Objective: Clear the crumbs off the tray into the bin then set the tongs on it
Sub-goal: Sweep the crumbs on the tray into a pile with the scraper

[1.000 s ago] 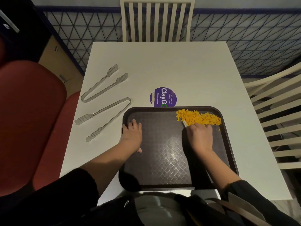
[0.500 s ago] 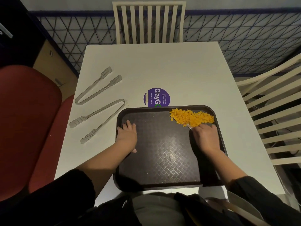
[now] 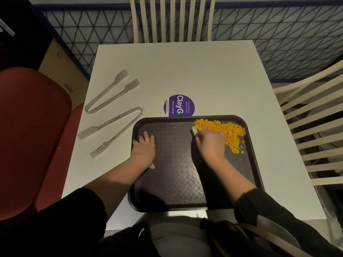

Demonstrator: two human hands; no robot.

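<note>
A dark brown tray (image 3: 178, 186) lies on the white table in front of me. Orange crumbs (image 3: 230, 132) are heaped in its far right corner, with a few loose bits trailing toward me. My right hand (image 3: 210, 142) rests against the heap, shut on a small pale scraper (image 3: 194, 130) whose end sticks out to the left. My left hand (image 3: 143, 148) lies flat and open on the tray's left side. Two clear plastic tongs lie on the table left of the tray: the far tongs (image 3: 109, 93) and the near tongs (image 3: 113, 128). No bin is in view.
A round purple sticker (image 3: 179, 104) sits on the table (image 3: 204, 75) just beyond the tray. A cream slatted chair (image 3: 172, 19) stands at the far side, another chair (image 3: 313, 115) at the right. A red seat (image 3: 31, 138) is on the left.
My right hand has swept left across the heap, pushing crumbs into a pile that now extends down the tray's right side. My left hand has stayed put.
</note>
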